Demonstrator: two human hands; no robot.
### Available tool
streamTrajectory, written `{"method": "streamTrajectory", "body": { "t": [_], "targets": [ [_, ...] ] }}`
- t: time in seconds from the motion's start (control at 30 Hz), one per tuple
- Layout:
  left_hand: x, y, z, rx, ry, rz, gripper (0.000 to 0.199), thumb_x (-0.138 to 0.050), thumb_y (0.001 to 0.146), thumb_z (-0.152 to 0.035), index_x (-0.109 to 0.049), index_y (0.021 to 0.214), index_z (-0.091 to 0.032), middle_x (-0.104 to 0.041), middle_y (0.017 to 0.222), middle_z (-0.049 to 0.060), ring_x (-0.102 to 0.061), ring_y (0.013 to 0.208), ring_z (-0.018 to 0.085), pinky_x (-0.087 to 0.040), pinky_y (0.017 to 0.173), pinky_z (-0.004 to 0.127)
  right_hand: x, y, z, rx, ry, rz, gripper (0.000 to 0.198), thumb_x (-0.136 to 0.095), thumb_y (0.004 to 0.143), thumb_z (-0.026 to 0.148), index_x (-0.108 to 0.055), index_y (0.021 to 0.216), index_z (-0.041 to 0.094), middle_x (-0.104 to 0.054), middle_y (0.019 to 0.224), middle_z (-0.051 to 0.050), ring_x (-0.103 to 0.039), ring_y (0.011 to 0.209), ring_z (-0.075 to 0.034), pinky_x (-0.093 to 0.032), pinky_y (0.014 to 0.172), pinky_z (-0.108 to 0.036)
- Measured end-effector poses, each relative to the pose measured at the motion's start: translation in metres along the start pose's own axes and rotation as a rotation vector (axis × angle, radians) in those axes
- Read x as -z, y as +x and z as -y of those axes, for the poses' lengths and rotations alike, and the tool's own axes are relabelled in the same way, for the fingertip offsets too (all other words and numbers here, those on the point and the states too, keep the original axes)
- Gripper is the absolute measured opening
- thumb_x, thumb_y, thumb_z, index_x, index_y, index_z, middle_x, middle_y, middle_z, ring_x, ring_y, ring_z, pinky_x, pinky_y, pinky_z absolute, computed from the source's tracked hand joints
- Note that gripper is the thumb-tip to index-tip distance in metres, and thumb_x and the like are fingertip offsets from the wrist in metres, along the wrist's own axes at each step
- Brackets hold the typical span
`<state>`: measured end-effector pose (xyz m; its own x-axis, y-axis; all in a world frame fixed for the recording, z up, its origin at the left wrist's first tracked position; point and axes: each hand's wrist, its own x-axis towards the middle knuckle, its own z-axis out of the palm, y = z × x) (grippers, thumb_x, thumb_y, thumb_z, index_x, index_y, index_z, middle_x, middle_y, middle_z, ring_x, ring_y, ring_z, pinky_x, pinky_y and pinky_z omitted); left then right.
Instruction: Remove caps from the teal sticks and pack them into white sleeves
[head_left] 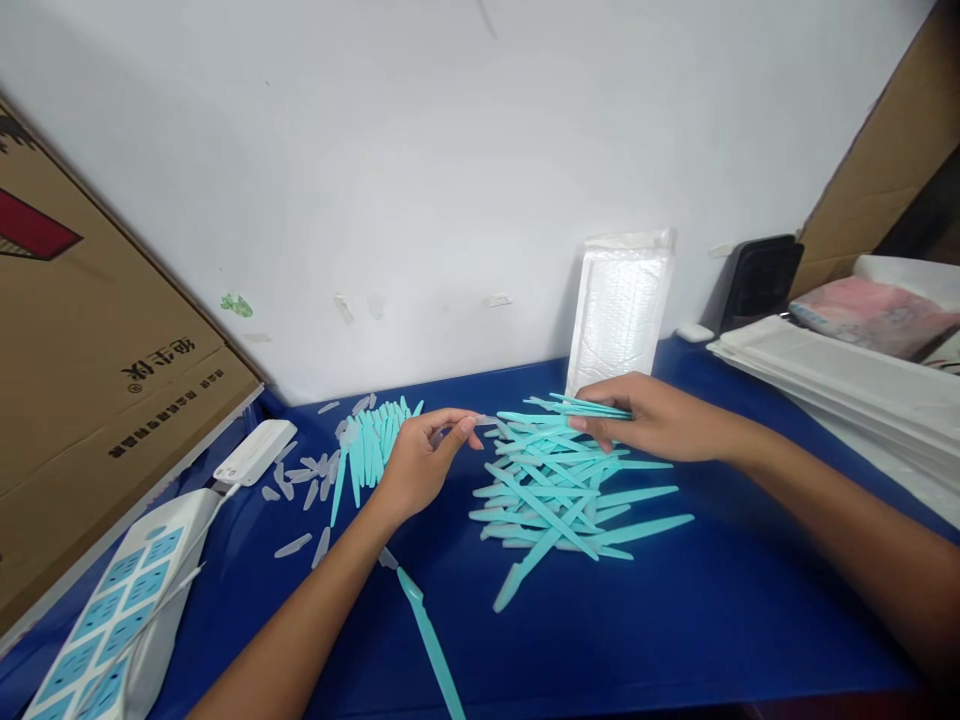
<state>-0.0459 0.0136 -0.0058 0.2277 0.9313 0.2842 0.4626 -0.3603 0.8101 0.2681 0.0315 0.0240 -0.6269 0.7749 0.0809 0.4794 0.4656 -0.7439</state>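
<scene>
A loose, criss-crossed pile of turquoise eyebrow razors, many with clear caps on their blades, lies on the blue table. Over the far side of this pile, my right hand is closed around several razors. My left hand pinches a small clear blade cap between thumb and finger, at the pile's left edge. Left of that hand, more razors lie side by side in a tidier heap. Loose clear caps are scattered beyond them. One single razor lies near the front edge.
A white power strip with a charger and cable is at the left, beside a cardboard box. A silvery padded envelope leans on the wall. At right are stacked white envelopes and a black object.
</scene>
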Motion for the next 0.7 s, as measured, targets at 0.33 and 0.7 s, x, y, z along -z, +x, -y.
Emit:
{"method": "streamTrajectory", "body": {
  "t": [0.33, 0.7],
  "targets": [
    [-0.005, -0.004, -0.004, 0.056, 0.020, 0.063, 0.032, -0.062, 0.097, -0.050, -0.081, 0.096, -0.024, -0.080, 0.085, 0.002, -0.062, 0.068, 0.017, -0.048, 0.066, 0.030, -0.008, -0.001, 0.006, 0.038, 0.023, 0.036, 0.039, -0.060, 0.096, 0.053, -0.062, 0.071, 0.023, -0.065, 0.066, -0.001, -0.058, 0.059, -0.016, -0.041, 0.058, -0.030],
    [-0.019, -0.011, -0.021, 0.089, -0.073, 0.089, 0.036, -0.060, 0.098, -0.049, -0.076, 0.088, -0.019, -0.072, 0.074, 0.003, -0.054, 0.064, 0.015, -0.041, 0.061, 0.027, -0.016, -0.001, 0.010, 0.033, 0.066, 0.072, 0.036, -0.059, 0.098, 0.051, -0.063, 0.078, 0.021, -0.068, 0.071, -0.002, -0.064, 0.064, -0.018, -0.045, 0.060, -0.029]
  ]
}}
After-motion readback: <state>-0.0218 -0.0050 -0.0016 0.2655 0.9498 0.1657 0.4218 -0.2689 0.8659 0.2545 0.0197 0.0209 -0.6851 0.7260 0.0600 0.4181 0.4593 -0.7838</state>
